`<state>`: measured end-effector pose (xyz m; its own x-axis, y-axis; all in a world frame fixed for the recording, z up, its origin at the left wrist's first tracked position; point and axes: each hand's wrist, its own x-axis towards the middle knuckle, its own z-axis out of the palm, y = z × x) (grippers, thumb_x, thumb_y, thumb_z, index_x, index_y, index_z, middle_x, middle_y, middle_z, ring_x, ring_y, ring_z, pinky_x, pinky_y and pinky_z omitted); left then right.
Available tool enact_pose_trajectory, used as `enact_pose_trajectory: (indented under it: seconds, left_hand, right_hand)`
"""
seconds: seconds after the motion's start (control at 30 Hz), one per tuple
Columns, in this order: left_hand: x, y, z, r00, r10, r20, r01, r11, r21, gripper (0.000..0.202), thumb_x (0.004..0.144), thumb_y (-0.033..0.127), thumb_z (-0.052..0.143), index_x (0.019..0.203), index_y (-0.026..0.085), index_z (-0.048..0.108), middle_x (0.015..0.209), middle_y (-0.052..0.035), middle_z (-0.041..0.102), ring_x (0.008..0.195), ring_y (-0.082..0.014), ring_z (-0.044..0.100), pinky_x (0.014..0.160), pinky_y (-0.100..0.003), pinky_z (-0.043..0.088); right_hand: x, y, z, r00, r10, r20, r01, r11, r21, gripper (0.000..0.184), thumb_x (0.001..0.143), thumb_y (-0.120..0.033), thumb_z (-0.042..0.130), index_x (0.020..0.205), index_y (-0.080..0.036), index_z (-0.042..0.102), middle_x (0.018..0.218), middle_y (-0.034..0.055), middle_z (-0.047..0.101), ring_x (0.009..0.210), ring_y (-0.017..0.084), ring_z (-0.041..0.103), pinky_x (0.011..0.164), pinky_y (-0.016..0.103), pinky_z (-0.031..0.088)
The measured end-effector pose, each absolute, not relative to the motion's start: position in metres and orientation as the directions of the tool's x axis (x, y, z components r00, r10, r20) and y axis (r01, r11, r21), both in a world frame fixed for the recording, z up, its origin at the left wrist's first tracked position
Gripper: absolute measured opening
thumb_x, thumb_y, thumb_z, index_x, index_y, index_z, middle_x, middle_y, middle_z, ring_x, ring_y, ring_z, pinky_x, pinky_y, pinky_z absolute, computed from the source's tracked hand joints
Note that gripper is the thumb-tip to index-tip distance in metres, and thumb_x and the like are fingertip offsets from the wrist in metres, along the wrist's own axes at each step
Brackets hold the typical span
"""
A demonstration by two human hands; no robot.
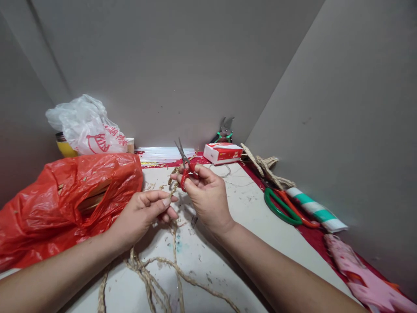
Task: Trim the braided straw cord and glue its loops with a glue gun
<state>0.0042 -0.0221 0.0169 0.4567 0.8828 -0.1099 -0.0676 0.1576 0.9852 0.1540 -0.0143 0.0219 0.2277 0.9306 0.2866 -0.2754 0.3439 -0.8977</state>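
Observation:
My right hand (206,193) is closed round small red-handled scissors (185,167), whose open blades point up and away from me. My left hand (145,213) pinches a strand of tan jute rope (172,188) just below the scissors. The rope's other strands (153,271) trail down over the white table surface (250,208) toward me, between my forearms. The two hands are almost touching at the middle of the table.
A red plastic bag (65,198) lies at left, with a white printed bag (87,128) and a yellow container behind it. A red-and-white box (223,152) and green-handled pliers (224,132) sit at the back. Large green and orange scissors (285,206), rope pieces and a striped roll (314,208) lie at right by the grey wall.

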Motion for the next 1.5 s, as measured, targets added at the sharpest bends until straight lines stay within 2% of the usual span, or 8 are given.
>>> enact_pose_trajectory:
  seconds: [0.17,0.43,0.63,0.73,0.83,1.0,1.17,1.5]
  left_hand:
    - [0.005,-0.022,0.013,0.529,0.832,-0.163,-0.088,0.245,0.966,0.027,0.081,0.034,0.061,0.095,0.012,0.067,0.072,-0.0081,0.072,0.053,-0.0087,0.054,0.057,-0.02,0.043]
    - [0.006,-0.024,0.015,0.494,0.858,-0.138,-0.152,0.241,0.958,0.026,0.08,0.03,0.062,0.099,0.012,0.067,0.076,-0.0088,0.072,0.053,-0.0093,0.053,0.056,-0.021,0.044]
    - [0.003,-0.022,0.019,0.332,0.943,-0.03,-0.21,0.104,0.972,0.029,0.083,0.03,0.06,0.105,0.013,0.064,0.078,-0.007,0.071,0.052,-0.0083,0.05,0.052,-0.02,0.04]
    - [0.003,-0.019,0.02,0.225,0.974,0.016,-0.249,0.041,0.968,0.027,0.082,0.028,0.059,0.104,0.012,0.063,0.074,-0.0045,0.069,0.047,-0.0069,0.046,0.049,-0.019,0.036]
    - [0.004,-0.017,0.02,0.166,0.985,0.036,-0.305,0.016,0.952,0.025,0.081,0.026,0.059,0.102,0.013,0.061,0.069,-0.0013,0.066,0.044,-0.0052,0.043,0.047,-0.019,0.034]
    - [0.003,-0.016,0.019,0.157,0.986,0.063,-0.311,-0.011,0.95,0.025,0.082,0.027,0.058,0.102,0.014,0.059,0.068,-0.0003,0.065,0.042,-0.0048,0.041,0.046,-0.019,0.031]
    - [0.002,-0.018,0.021,0.165,0.984,0.069,-0.292,-0.018,0.956,0.024,0.082,0.027,0.057,0.103,0.014,0.057,0.068,-0.0004,0.065,0.041,-0.0047,0.04,0.044,-0.019,0.028]
    - [0.003,-0.018,0.022,0.164,0.985,0.051,-0.301,0.0,0.954,0.023,0.078,0.03,0.062,0.096,0.016,0.056,0.066,0.0005,0.065,0.039,-0.005,0.041,0.041,-0.018,0.028]
  right_hand:
    - [0.154,-0.013,0.02,0.225,0.932,0.284,-0.264,0.339,-0.903,0.011,0.067,-0.017,0.064,0.075,-0.018,0.057,0.078,-0.0026,0.062,0.072,0.016,0.07,0.061,0.022,0.054]
    - [0.157,-0.008,0.016,0.219,0.94,0.262,-0.25,0.314,-0.916,0.009,0.068,-0.02,0.063,0.075,-0.019,0.057,0.074,-0.0015,0.064,0.073,0.017,0.068,0.063,0.026,0.051]
    - [0.172,-0.002,0.012,0.17,0.897,0.408,0.053,0.405,-0.913,0.007,0.074,-0.023,0.059,0.07,-0.019,0.056,0.067,-0.0016,0.058,0.064,0.013,0.056,0.06,0.025,0.045]
    - [0.181,-0.003,0.01,-0.023,0.829,0.558,0.387,0.522,-0.76,0.014,0.074,-0.023,0.057,0.062,-0.019,0.052,0.061,-0.002,0.052,0.058,0.012,0.048,0.057,0.024,0.039]
    - [0.186,-0.005,0.009,-0.3,0.786,0.54,0.662,0.579,-0.476,0.014,0.071,-0.025,0.058,0.06,-0.019,0.052,0.061,-0.0009,0.054,0.056,0.012,0.046,0.057,0.025,0.034]
    - [0.184,-0.007,0.009,-0.43,0.781,0.453,0.808,0.557,-0.193,0.018,0.072,-0.034,0.059,0.063,-0.018,0.056,0.062,0.0008,0.058,0.056,0.014,0.047,0.06,0.026,0.031]
    - [0.183,-0.008,0.01,-0.422,0.778,0.466,0.843,0.526,-0.114,0.02,0.074,-0.037,0.058,0.068,-0.018,0.06,0.066,0.002,0.061,0.059,0.015,0.049,0.063,0.028,0.031]
    - [0.184,-0.007,0.011,-0.411,0.763,0.5,0.843,0.526,-0.111,0.022,0.075,-0.036,0.057,0.063,-0.018,0.058,0.063,0.0016,0.06,0.057,0.014,0.047,0.062,0.027,0.03]
